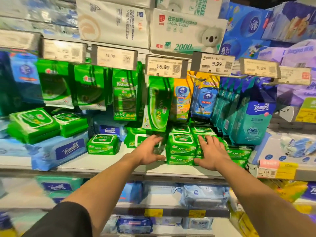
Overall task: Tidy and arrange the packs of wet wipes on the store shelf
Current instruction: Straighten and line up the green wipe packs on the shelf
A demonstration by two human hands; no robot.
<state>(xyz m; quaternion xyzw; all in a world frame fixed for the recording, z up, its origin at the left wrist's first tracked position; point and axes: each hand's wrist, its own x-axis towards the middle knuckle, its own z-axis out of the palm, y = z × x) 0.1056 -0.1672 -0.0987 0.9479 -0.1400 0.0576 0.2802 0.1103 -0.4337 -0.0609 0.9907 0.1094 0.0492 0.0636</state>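
Both hands reach fwd to stack of green wipes packs on mid shelf. Left hand at stack's left side, fingers straight and spread, nothing gripped; fingertips blurred. Right hand flat on packs at stack's right, fingers straight, thumb at front edge. Hands apart, stack between.

Single green pack lies further left on same shelf, apart from stack. Blue Tempo pack beyond it. Teal Tempo packs stand upright to right. Green hanging packs above stack, under price tags.
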